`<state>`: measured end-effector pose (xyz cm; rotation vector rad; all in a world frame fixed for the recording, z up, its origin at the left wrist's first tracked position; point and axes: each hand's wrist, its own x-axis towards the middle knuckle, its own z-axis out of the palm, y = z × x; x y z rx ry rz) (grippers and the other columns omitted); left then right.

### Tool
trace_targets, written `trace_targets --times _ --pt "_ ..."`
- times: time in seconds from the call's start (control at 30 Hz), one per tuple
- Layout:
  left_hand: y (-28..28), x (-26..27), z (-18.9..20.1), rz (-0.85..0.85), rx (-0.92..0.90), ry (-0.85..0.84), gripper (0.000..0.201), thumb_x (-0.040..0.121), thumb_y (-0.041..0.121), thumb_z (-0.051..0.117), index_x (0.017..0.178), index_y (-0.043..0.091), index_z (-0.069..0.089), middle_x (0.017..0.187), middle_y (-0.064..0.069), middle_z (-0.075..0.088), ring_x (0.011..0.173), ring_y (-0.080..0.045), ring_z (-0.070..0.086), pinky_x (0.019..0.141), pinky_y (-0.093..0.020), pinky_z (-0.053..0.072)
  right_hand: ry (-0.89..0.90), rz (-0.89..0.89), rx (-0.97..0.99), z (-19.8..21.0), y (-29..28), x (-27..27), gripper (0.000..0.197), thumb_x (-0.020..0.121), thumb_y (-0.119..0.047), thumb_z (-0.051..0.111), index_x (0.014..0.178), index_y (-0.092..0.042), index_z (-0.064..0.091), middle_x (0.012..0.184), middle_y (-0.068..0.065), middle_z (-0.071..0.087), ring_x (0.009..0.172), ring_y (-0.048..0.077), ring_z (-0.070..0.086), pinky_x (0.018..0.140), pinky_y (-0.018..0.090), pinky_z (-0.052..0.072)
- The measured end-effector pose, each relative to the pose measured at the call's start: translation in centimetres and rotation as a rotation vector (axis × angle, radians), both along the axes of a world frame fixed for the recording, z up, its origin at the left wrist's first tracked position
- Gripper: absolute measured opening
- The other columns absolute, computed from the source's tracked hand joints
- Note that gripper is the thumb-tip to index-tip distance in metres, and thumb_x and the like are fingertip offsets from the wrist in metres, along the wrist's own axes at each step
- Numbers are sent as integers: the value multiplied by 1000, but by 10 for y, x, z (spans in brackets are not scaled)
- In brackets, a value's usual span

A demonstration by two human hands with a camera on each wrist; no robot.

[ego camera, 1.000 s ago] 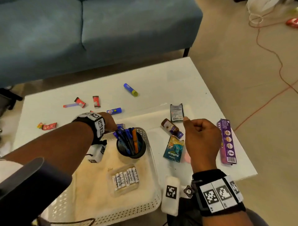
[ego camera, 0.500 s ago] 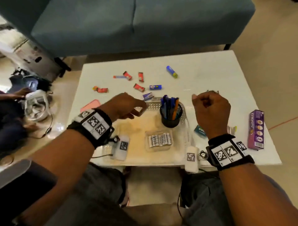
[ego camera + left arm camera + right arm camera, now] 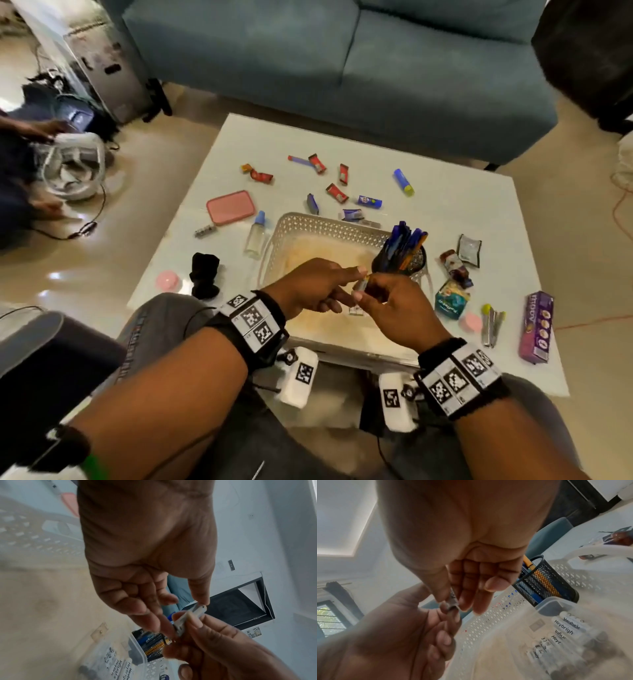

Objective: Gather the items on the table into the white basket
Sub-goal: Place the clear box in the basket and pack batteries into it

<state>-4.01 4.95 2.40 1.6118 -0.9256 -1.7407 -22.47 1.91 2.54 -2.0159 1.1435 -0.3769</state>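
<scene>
The white perforated basket [image 3: 329, 222] stands on the white table [image 3: 462, 212] in front of me. Inside it are a black mesh pen holder [image 3: 400, 257] [image 3: 546, 580] full of pens and a clear box of batteries [image 3: 573, 635] [image 3: 120, 666]. Both hands meet above the basket's middle. My left hand [image 3: 356, 284] [image 3: 185, 614] pinches a small silvery battery-like piece [image 3: 190, 616] [image 3: 453, 601] between thumb and fingers. My right hand [image 3: 363, 294] [image 3: 453, 601] pinches the same piece from the other side.
Loose items lie around the basket: pink case [image 3: 231, 207], small bottle [image 3: 256, 236], black cloth [image 3: 204, 274], red wrappers [image 3: 337, 193], glue stick [image 3: 403, 181], teal packet [image 3: 450, 301], purple box [image 3: 536, 327]. A blue sofa [image 3: 342, 68] stands behind; another person sits on the floor, left.
Both hands have come together over the basket and now pinch one small piece. Before, the left reached past the basket's far rim and the right hovered as a fist to its right.
</scene>
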Motion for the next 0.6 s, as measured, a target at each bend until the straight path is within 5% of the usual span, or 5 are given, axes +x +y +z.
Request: trace_targets --times 0.13,0.23,0.37,0.5,0.6 --pt "-12 7 -16 -35 -50 -196 55 86 66 63 93 12 67 90 -3 78 69 -17 67 64 -27 49 235 -193 63 -11 -13 -11 28 91 -34 67 76 -10 67 70 9 68 69 24 66 67 37 54" --pt "-15 10 -35 -124 -60 -327 56 86 62 67 93 6 70 91 -4 78 75 -23 72 63 -29 53 391 -325 70 -23 -17 -21 21 88 -36 69 81 -16 71 82 1 71 84 24 67 69 31 49" --pt "-21 1 -51 -255 -60 -393 55 85 58 71 92 3 70 94 -17 76 85 -33 73 83 -43 60 513 -375 50 -39 -18 -22 21 83 -39 72 96 -23 76 102 -3 73 98 21 66 80 28 49" --pt "-26 -10 -58 -367 -83 -540 46 82 62 72 91 17 69 97 -4 72 87 -22 67 83 -38 55 562 -367 41 -49 -24 -13 19 79 -33 73 67 -19 72 68 -6 63 68 17 57 61 26 40" --pt "-28 -10 -61 -402 -89 -590 45 82 63 71 95 20 69 101 2 69 94 -18 63 86 -36 53 607 -340 66 -62 -27 -11 32 75 -35 71 54 -14 60 56 -3 55 63 21 57 55 26 36"
